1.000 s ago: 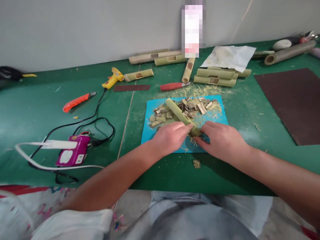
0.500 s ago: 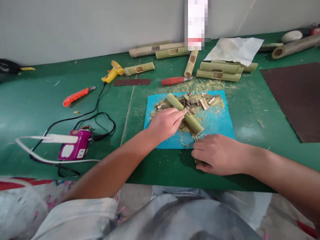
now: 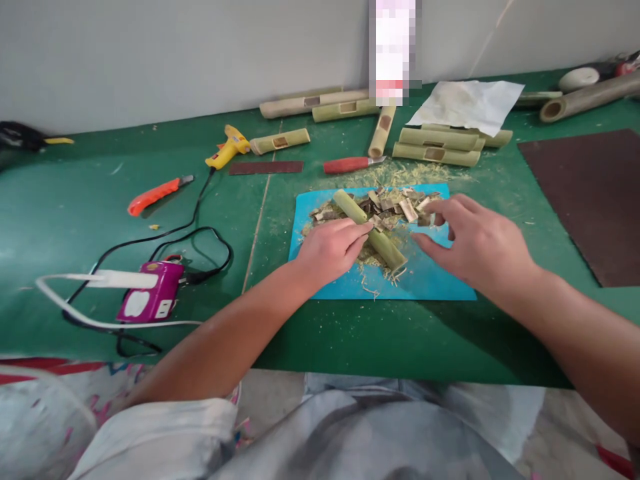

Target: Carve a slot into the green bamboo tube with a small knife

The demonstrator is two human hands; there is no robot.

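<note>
A green bamboo tube [image 3: 391, 252] lies slantwise on a blue mat [image 3: 440, 280], over bamboo chips [image 3: 387, 202] and fine shavings. My left hand [image 3: 330, 248] rests over the tube's middle, fingers closed on it; part of the tube is hidden beneath. To the right, my right hand [image 3: 475, 240] hovers above the mat, thumb and fingers apart. A small brownish chip [image 3: 425, 219] shows by its fingertips; whether it touches them I cannot tell. Behind the mat lies a red-handled carving knife [image 3: 350, 165].
Notched bamboo tubes [image 3: 440, 139] lie along the back beneath white paper [image 3: 467, 107]. A yellow glue gun [image 3: 227, 148], an orange utility knife [image 3: 157, 194] and a purple power strip [image 3: 150, 290] with looping cords occupy the left. At right is a dark brown sheet [image 3: 590, 200].
My right hand has risen from the mat's front edge to above its right side, and its fingers have spread. My left hand and the bamboo tube stay in place.
</note>
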